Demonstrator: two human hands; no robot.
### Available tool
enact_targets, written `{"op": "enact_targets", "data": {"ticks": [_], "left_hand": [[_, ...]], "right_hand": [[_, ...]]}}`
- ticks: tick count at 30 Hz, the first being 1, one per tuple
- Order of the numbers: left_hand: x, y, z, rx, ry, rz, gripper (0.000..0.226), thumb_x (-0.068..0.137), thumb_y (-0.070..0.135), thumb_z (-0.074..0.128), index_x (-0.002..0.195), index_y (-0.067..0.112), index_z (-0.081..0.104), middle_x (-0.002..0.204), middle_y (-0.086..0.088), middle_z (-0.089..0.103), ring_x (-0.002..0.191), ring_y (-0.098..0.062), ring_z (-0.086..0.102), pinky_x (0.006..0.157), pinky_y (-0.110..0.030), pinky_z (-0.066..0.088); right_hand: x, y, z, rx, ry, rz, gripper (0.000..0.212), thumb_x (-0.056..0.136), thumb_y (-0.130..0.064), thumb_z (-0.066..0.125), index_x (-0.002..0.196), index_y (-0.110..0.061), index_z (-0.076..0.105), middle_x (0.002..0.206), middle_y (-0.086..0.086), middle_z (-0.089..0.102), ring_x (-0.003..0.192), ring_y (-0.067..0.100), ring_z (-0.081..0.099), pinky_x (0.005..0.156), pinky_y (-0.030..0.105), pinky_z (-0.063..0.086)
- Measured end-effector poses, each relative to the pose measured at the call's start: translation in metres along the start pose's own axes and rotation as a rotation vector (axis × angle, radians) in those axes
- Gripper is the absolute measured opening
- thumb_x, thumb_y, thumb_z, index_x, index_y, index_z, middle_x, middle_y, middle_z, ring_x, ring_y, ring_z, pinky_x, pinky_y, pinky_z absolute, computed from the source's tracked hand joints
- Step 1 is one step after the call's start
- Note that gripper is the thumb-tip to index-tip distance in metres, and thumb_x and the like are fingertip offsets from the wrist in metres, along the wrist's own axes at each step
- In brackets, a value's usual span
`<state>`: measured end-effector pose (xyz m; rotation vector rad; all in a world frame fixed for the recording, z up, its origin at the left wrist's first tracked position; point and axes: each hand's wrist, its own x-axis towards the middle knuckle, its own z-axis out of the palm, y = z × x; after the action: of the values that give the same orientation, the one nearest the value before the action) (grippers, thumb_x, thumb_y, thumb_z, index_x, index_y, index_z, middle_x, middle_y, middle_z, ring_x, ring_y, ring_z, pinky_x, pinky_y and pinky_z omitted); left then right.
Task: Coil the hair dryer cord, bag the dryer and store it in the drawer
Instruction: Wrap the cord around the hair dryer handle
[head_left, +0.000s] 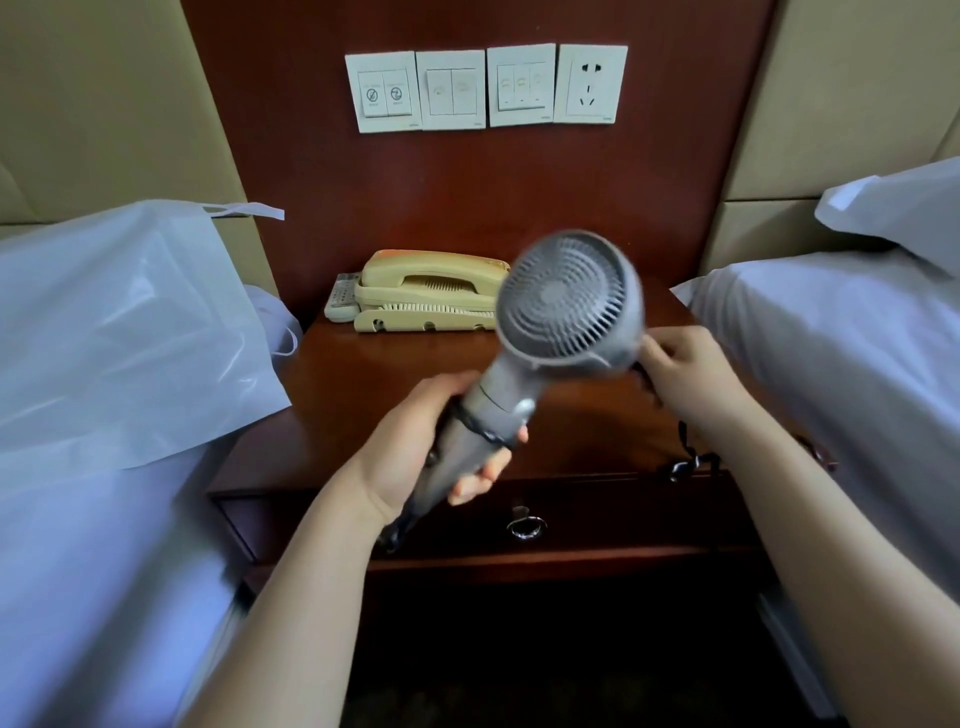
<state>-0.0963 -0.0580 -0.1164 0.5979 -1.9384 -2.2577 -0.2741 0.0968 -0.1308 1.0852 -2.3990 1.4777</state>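
Observation:
A grey hair dryer (566, 306) is held up over the wooden nightstand (353, 395), its round rear grille facing me. My left hand (426, 441) grips its handle, where one turn of the black coiled cord (480, 428) wraps around. My right hand (685, 374) pinches the cord just right of the dryer's head; the cord then drops in curls (688, 457) toward the nightstand's front edge. A white translucent bag (119, 332) lies on the left bed. The drawer (597, 514) below the top is closed, with a metal ring pull (525, 527).
A cream telephone (426, 291) and a remote control (343, 301) sit at the back of the nightstand. Switch plates and a wall socket (592, 85) are on the wood panel above. White-sheeted beds (841, 364) flank the nightstand closely on both sides.

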Motion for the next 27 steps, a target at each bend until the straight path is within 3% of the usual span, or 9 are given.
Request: {"op": "enact_targets", "data": {"ticks": [3,6,9,13,20,24,27], "left_hand": [[-0.009,-0.008,-0.014,-0.259,-0.128,0.099,0.051,0.089,0.037,0.027,0.073,0.0,0.059,0.048,-0.01,0.046,0.031,-0.016,0.037,0.035,-0.019,0.025],[-0.003,-0.009,-0.021,-0.35,-0.055,0.123,0.045,0.089,0.036,0.027,0.074,0.004,0.055,0.051,-0.008,0.045,0.031,-0.014,0.035,0.036,-0.018,0.023],[0.001,-0.009,-0.025,-0.365,0.032,0.124,0.037,0.089,0.037,0.03,0.074,0.009,0.049,0.053,-0.007,0.047,0.032,-0.013,0.036,0.036,-0.017,0.025],[0.002,-0.008,-0.027,-0.409,0.133,0.144,0.035,0.09,0.041,0.038,0.087,0.011,0.055,0.057,-0.005,0.047,0.034,-0.011,0.039,0.035,-0.015,0.029],[0.007,-0.01,-0.026,-0.286,0.392,0.128,0.025,0.088,0.029,0.055,0.1,0.007,0.054,0.06,-0.007,0.049,0.033,-0.012,0.041,0.034,-0.017,0.032],[0.004,-0.005,-0.017,-0.266,0.48,0.203,0.021,0.087,0.028,0.056,0.091,0.007,0.057,0.059,-0.007,0.051,0.035,-0.013,0.043,0.035,-0.018,0.032],[0.002,-0.001,-0.01,-0.144,0.528,0.313,0.012,0.088,0.024,0.057,0.085,0.012,0.058,0.059,-0.008,0.053,0.036,-0.013,0.044,0.036,-0.02,0.032]], "right_hand": [[-0.004,-0.003,0.004,-0.03,-0.106,0.006,0.05,0.097,-0.027,0.044,0.053,-0.004,0.051,0.037,-0.004,0.044,0.035,0.007,0.041,0.047,0.022,0.031],[-0.013,-0.012,0.007,0.005,-0.334,0.055,0.044,0.099,-0.027,0.037,0.072,0.001,0.059,0.041,-0.004,0.045,0.035,0.004,0.037,0.047,0.021,0.033],[-0.025,-0.024,0.012,-0.018,-0.512,0.077,0.035,0.101,-0.026,0.033,0.081,-0.015,0.061,0.036,-0.009,0.046,0.034,0.001,0.04,0.045,0.014,0.032],[-0.036,-0.048,0.013,-0.097,-0.638,-0.04,0.034,0.099,-0.028,0.038,0.068,-0.026,0.053,0.046,-0.008,0.049,0.042,0.004,0.041,0.05,0.02,0.037],[-0.044,-0.06,0.017,-0.229,-0.27,-0.316,0.032,0.096,-0.027,0.042,0.065,-0.024,0.047,0.058,-0.005,0.059,0.055,0.011,0.06,0.063,0.033,0.052],[-0.04,-0.05,0.018,-0.22,-0.056,-0.21,0.028,0.095,-0.025,0.042,0.073,-0.018,0.056,0.067,-0.003,0.067,0.062,0.007,0.064,0.066,0.029,0.051],[-0.033,-0.045,0.017,-0.113,-0.025,-0.027,0.034,0.097,-0.022,0.041,0.066,-0.014,0.055,0.057,0.0,0.066,0.049,0.001,0.059,0.056,0.016,0.044]]}}
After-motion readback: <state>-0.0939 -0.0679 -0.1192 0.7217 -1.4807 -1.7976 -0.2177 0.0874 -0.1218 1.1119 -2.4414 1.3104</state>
